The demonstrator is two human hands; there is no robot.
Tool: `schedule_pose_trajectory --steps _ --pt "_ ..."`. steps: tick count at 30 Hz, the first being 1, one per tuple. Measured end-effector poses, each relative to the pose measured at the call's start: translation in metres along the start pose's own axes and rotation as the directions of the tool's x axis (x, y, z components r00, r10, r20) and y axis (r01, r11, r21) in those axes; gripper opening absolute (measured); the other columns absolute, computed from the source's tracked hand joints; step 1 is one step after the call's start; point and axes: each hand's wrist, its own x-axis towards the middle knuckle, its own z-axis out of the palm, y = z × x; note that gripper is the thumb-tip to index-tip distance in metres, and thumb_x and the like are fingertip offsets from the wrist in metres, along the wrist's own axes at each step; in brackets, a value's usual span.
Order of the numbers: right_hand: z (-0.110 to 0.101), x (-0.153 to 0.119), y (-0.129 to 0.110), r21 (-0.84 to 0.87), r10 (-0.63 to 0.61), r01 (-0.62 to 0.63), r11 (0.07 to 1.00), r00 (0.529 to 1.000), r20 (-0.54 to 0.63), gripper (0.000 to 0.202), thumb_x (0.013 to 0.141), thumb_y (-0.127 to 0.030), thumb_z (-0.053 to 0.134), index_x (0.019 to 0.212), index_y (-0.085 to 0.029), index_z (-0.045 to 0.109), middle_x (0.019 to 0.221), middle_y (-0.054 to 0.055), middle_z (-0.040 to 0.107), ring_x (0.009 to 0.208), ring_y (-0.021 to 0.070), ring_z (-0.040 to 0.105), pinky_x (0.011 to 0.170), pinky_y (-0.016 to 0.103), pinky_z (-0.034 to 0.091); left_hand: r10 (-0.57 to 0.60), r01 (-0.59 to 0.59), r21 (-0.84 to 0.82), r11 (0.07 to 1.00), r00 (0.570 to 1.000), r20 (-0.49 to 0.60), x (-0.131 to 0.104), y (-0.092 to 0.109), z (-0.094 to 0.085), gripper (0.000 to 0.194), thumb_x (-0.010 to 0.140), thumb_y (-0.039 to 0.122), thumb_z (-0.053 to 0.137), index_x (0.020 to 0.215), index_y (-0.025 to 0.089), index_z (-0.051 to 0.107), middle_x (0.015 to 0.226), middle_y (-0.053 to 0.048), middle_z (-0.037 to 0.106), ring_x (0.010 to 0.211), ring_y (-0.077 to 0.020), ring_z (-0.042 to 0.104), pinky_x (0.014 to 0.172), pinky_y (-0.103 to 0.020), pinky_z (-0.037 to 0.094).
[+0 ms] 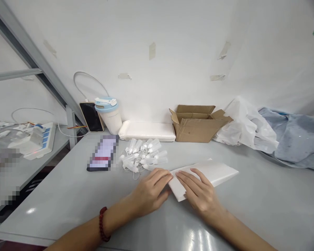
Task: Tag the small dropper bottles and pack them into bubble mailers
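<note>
While a lidded cup (110, 120) stands near the wall, small translucent bottles (150, 161) lie piled beside the left hand (149, 195), whose fingertips touch the left end of the folded white paper (218, 171) on the grey table (75, 205) (pinched or not, I cannot tell); the right hand (202, 198) spreads fingers across its top, thumb hidden, grip unclear.

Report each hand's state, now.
Left hand: fingers bent, tips at the left end of the white sheet; cannot tell whether it grips.
Right hand: open, fingers extended over the sheet.
</note>
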Motion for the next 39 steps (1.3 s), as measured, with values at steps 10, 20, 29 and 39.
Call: schedule_pose_trajectory --steps 10,20,29,39 --pt "-0.011 0.01 0.012 -0.152 0.195 -0.221 0.963 0.966 -0.17 0.038 0.085 -0.024 0.059 0.122 -0.019 0.05 0.107 0.014 0.065 0.106 0.025 0.059 0.093 0.042 0.037 -0.537 0.597 -0.341 0.727 0.802 0.261 0.042 -0.001 -0.007 0.026 0.085 0.026 0.05 0.063 0.014 0.057 0.056 0.0 0.056 0.055 -0.0124 0.052 0.054 -0.023 0.043" --pt "0.012 -0.022 0.064 -0.206 0.348 -0.301 0.931 0.903 0.252 0.028 0.084 -0.016 0.055 0.112 -0.02 0.059 0.114 0.016 0.059 0.101 0.0279 0.058 0.077 0.042 0.047 -0.681 0.773 -0.634 0.037 0.483 0.55 0.097 -0.014 0.018 0.017 0.077 0.005 0.055 0.061 0.008 0.06 0.06 -0.004 0.061 0.056 -0.0103 0.06 0.067 -0.025 0.052" --pt "0.036 -0.035 0.08 -0.024 0.319 -0.322 0.946 0.921 0.225 0.037 0.089 -0.006 0.037 0.106 -0.017 0.067 0.114 0.013 0.065 0.105 0.0261 0.061 0.08 0.044 0.052 -0.68 0.693 -0.079 0.717 0.72 0.142 0.095 -0.049 -0.017 0.02 0.085 0.016 0.046 0.09 0.009 0.065 0.079 -0.01 0.068 0.075 -0.0193 0.066 0.074 -0.03 0.05" --pt "0.057 -0.032 0.082 0.006 0.325 -0.346 0.938 0.888 0.326 0.039 0.092 -0.013 0.033 0.118 -0.022 0.061 0.13 0.011 0.057 0.123 0.0277 0.049 0.094 0.054 0.043 -0.55 0.381 0.663 0.644 0.833 0.056 0.092 -0.101 -0.044 0.02 0.086 0.022 0.051 0.093 0.011 0.065 0.094 -0.014 0.063 0.098 -0.0278 0.049 0.074 -0.033 0.046"
